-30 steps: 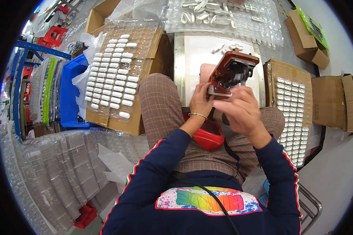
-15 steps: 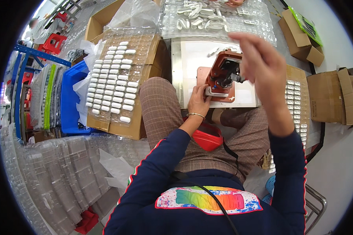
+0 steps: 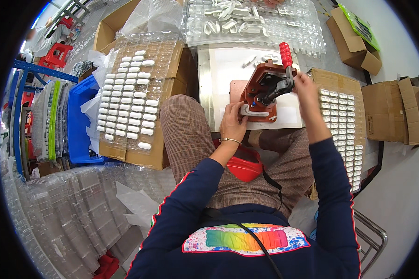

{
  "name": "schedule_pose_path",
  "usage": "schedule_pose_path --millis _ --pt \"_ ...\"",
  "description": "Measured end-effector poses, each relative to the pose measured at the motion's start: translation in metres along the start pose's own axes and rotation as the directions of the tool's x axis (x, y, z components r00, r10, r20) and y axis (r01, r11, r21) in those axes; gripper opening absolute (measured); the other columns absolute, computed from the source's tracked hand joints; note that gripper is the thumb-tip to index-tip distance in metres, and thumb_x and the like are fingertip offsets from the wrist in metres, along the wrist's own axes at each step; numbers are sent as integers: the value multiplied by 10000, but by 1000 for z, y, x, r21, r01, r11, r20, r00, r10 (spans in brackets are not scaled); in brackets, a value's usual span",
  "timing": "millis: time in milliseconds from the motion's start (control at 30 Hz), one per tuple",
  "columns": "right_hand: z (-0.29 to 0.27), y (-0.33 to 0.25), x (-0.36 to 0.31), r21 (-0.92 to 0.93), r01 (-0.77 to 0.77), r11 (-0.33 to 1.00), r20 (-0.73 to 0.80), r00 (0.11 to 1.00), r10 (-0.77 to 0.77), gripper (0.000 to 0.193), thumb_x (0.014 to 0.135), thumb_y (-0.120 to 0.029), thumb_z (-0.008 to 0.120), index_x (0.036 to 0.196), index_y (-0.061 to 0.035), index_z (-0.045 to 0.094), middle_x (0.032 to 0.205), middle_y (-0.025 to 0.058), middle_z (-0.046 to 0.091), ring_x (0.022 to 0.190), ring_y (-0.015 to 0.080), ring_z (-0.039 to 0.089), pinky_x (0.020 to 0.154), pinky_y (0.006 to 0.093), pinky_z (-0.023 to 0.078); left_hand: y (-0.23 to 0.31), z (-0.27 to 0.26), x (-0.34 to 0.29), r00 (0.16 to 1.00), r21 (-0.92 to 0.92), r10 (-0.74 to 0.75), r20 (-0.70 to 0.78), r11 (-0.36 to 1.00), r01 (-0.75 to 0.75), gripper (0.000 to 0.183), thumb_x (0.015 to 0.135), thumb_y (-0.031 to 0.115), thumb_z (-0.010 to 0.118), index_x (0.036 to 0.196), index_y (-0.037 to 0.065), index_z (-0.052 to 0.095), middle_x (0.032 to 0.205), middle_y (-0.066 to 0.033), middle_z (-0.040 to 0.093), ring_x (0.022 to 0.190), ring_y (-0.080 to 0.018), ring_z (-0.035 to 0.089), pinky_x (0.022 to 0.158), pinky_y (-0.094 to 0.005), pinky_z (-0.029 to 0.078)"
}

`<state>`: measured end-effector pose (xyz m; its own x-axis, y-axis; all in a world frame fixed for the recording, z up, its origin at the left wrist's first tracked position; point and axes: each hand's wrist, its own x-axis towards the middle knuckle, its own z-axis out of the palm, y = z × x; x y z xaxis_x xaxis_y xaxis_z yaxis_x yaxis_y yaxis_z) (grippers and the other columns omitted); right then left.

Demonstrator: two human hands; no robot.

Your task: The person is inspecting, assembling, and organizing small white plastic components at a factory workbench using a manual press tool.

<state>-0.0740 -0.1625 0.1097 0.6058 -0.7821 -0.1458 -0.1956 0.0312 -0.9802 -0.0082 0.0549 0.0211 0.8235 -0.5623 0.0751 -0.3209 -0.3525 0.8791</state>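
A brown-red toggle-clamp press [image 3: 260,86] stands on the white work board, its black lever linkage rising to a red handle [image 3: 286,54] that points up. In its lower opening lies a white oblong piece [image 3: 257,112]. My left hand [image 3: 233,123] pinches the left end of that piece at the press's near edge, thumb and fingers closed. My right hand [image 3: 305,88] is beside the lever's joint, below the red handle, with its fingers bent. The lever partly hides those fingertips, so whether they grip anything is unclear.
Trays with rows of white oblong pieces lie on cardboard at left [image 3: 130,95] and right [image 3: 342,125]. Loose white pieces [image 3: 233,18] lie on clear trays at the far side, where part of another person's hand shows. A blue bin [image 3: 81,121] sits far left; cardboard boxes [image 3: 388,114] stand right.
My right hand has come down from in front of the red handle to beside the lever's joint, so the handle now shows. My left hand stays at the white piece.
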Motion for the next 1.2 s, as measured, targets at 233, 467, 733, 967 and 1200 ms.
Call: schedule_pose_path --millis 233,467,733,967,1200 --pt "17 70 -68 -384 280 880 285 942 -176 235 799 -20 682 1022 -7 608 1000 100 539 848 207 596 719 314 501 0 1 -1 1000 -24 21 3 999 -21 471 742 -5 696 1187 93 577 1084 -69 544 792 -201 606 707 -308 513" --pt "11 67 -71 -490 468 735 323 881 -345 187 782 -54 693 944 6 623 1040 136 558 864 281 592 723 353 498 1 3 -2 999 -56 35 38 998 -33 511 743 -24 694 1226 80 566 1093 -72 543 806 -177 601 707 -290 523" --pt "22 67 -75 -511 520 684 350 853 -387 234 768 -66 703 979 1 626 1084 132 568 945 312 558 801 386 476 -3 1 -2 998 -23 62 -7 998 -62 494 753 -21 681 1223 81 568 1095 -73 543 771 -172 603 698 -285 521" --pt "15 68 -73 -553 434 711 250 901 -356 207 764 -75 690 948 -13 618 1022 157 593 962 340 574 820 416 472 -6 8 2 994 -44 106 22 993 -105 469 752 -24 665 1201 71 569 1088 -94 547 858 -215 580 721 -313 500" --pt "-92 61 -60 -370 319 873 88 947 -309 114 824 -98 660 900 -14 647 867 100 610 775 205 611 712 309 488 -16 4 -1 984 15 176 -2 984 -176 458 756 -17 674 1197 22 558 1043 -96 534 846 -222 538 738 -314 468"
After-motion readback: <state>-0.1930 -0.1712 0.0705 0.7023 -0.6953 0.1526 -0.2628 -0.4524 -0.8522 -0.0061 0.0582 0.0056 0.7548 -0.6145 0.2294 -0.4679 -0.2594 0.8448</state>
